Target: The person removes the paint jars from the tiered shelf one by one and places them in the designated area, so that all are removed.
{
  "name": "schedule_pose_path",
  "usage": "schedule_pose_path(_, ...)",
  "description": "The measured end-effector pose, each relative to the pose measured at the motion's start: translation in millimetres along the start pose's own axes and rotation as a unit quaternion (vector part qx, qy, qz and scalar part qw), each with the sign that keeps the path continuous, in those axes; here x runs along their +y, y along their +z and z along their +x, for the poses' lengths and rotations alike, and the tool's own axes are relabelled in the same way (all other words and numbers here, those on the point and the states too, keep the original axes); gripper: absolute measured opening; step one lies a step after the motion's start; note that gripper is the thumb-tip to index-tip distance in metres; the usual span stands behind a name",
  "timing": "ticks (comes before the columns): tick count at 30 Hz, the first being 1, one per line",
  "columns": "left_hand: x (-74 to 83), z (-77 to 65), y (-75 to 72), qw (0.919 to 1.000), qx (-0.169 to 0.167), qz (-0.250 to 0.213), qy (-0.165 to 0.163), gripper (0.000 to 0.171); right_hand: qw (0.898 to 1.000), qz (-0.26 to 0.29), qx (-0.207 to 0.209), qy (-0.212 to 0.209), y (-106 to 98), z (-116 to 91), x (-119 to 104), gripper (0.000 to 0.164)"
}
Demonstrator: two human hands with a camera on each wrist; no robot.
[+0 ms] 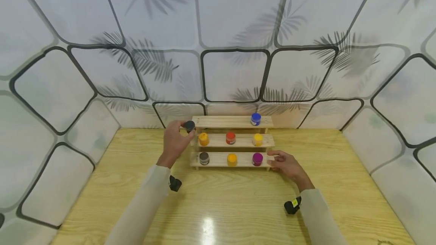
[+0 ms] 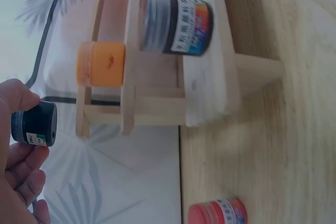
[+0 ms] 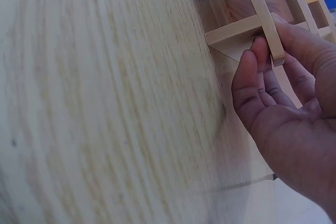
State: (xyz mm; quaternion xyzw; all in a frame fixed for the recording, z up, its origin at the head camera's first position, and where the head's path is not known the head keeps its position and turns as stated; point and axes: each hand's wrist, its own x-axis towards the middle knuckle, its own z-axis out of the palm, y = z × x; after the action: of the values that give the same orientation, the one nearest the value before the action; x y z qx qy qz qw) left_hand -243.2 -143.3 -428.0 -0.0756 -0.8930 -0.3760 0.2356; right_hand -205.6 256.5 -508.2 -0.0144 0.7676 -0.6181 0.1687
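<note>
My left hand [image 1: 174,141] pinches a small dark paint jar [image 1: 189,126] between thumb and fingers, beside the left end of the top tier of a wooden three-tier shelf [image 1: 218,141]. In the left wrist view, the dark jar [image 2: 39,124] is held clear of the boards, its label partly showing. At the shelf's lower right, my right hand [image 1: 284,163] grips the end of the bottom board. The right wrist view has the thumb on one face of that board [image 3: 268,30] and fingers curled against the other. A purple jar [image 1: 257,158] stands near those fingers.
The top tier bears a blue jar [image 1: 256,119]. Orange [image 1: 203,139], red [image 1: 230,137] and yellow [image 1: 257,139] jars stand on the middle tier; grey-black [image 1: 204,158] and yellow-orange [image 1: 232,159] ones are below. Another red jar [image 2: 218,211] is on the table, beyond the shelf's left side.
</note>
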Motion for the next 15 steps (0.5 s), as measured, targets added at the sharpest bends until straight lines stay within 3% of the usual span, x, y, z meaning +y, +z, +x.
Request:
schedule_pose_path(7,-11.7,-7.9,-3.7,0.9997,0.002,0.025,0.003,0.028,1.0,0.006,-0.004,-0.008,1.1,-1.2,0.6,0.051)
schedule_pose_path(15,-24.1,-14.2,-7.1,0.9988,-0.016,0.024,-0.039,0.03,1.0,0.004,-0.002,-0.005,0.2,-1.2,-0.4,0.052)
